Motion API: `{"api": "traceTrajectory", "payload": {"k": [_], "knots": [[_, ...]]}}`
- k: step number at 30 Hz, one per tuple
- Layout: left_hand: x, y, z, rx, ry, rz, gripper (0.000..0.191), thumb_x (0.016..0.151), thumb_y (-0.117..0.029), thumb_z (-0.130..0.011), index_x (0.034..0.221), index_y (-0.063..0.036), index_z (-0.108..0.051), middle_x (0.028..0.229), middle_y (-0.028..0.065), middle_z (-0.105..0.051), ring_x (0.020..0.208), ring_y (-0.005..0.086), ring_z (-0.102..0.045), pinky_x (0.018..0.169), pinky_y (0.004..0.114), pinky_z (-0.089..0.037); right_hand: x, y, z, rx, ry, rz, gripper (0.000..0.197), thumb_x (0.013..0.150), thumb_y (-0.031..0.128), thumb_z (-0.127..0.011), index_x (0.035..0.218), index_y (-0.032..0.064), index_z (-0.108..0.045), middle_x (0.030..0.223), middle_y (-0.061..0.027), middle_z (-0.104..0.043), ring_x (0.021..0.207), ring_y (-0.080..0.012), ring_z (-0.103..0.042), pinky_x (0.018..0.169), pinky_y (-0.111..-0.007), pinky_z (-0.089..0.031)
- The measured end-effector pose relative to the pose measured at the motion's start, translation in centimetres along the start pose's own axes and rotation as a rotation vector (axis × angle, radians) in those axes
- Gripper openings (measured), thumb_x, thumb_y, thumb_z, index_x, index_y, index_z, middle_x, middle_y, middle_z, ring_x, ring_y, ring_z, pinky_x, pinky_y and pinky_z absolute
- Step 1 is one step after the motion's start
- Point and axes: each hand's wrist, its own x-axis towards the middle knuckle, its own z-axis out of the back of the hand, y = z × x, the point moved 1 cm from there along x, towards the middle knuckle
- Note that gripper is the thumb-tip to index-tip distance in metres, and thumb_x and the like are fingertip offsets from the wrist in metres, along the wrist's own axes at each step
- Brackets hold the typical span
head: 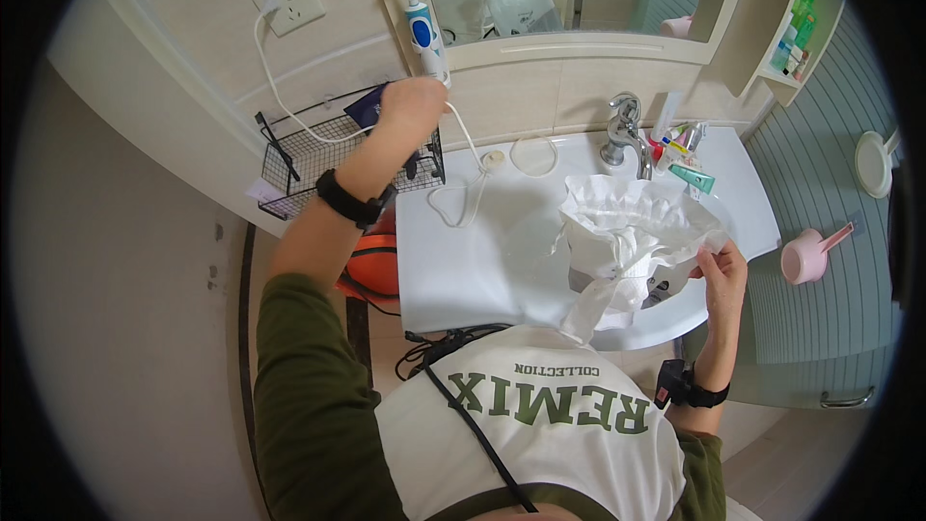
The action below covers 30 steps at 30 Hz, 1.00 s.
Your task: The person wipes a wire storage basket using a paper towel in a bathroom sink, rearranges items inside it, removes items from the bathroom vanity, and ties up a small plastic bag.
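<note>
My left hand [414, 107] is over the right end of a black wire basket [311, 148] on the wall, just below an electric toothbrush [422, 32]. Its fingers are turned away, so whether they grip anything is hidden. My right hand [720, 275] pinches the right edge of a white plastic bag [586, 206], which stands with its mouth spread over the washbasin [477, 275]. White tissue-like material [629, 260] shows in the bag. A dark blue packet [365, 108] lies in the basket beside my left wrist.
A chrome faucet [623, 132] and several tubes, one of them green [692, 178], stand behind the bag. A white cable [474, 195] lies on the basin top. A pink cup [804, 257] hangs at right; an orange object [372, 265] is below the basket.
</note>
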Motion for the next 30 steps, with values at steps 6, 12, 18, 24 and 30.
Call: {"api": "traceTrajectory", "payload": {"k": [6, 12, 18, 24, 30], "knots": [[0.3, 4.0, 4.8, -0.214, 0.035, 0.236, 0.024, 0.066, -0.030, -0.060, 0.076, -0.0078, -0.063, 0.074, 0.0109, -0.059, 0.069, 0.0273, -0.056, 0.060, 0.036, -0.044, 0.3, -0.2, -0.2, 0.061, 0.043, -0.012, 0.014, 0.077, 0.008, -0.052, 0.088, -0.0002, -0.054, 0.072, -0.0018, -0.056, 0.057, -0.0074, -0.049, 0.051, -0.020, -0.040], [1.9, 9.6, 4.0, -0.173, 0.003, 0.299, 0.028, 0.061, -0.035, -0.066, 0.069, -0.0083, -0.064, 0.068, 0.0106, -0.060, 0.067, 0.0261, -0.057, 0.058, 0.034, -0.045, 1.2, 0.7, -1.5, 0.080, 0.178, -0.040, 0.017, 0.077, 0.007, -0.053, 0.092, -0.0007, -0.054, 0.075, -0.0021, -0.057, 0.062, -0.0066, -0.050, 0.052, -0.019, -0.041], [1.6, 12.0, 2.2, -0.236, 0.023, 0.424, 0.028, 0.059, -0.035, -0.069, 0.072, -0.0099, -0.066, 0.072, 0.0107, -0.061, 0.068, 0.0252, -0.058, 0.059, 0.034, -0.045, 1.1, 1.4, -2.2, 0.084, 0.221, -0.021, 0.014, 0.077, 0.006, -0.052, 0.089, -0.0012, -0.054, 0.075, -0.0021, -0.057, 0.061, -0.0069, -0.050, 0.052, -0.020, -0.041], [1.0, 12.4, 2.0, -0.142, 0.022, 0.474, 0.027, 0.059, -0.035, -0.069, 0.071, -0.0116, -0.066, 0.070, 0.0108, -0.061, 0.066, 0.0258, -0.058, 0.057, 0.034, -0.044, 1.3, 1.0, -2.2, 0.032, 0.224, -0.014, 0.018, 0.078, 0.009, -0.052, 0.093, -0.0002, -0.054, 0.076, -0.0012, -0.057, 0.061, -0.0065, -0.050, 0.052, -0.019, -0.041], [1.2, 13.4, -0.4, -0.396, 0.283, 0.419, 0.020, 0.066, -0.026, -0.066, 0.072, -0.0067, -0.065, 0.061, 0.0071, -0.060, 0.059, 0.0182, -0.056, 0.055, 0.029, -0.043, 1.3, 0.9, -2.3, 0.019, 0.221, 0.006, 0.018, 0.077, 0.011, -0.053, 0.092, 0.0000, -0.054, 0.074, -0.0011, -0.057, 0.059, -0.0062, -0.049, 0.052, -0.019, -0.041]]}}
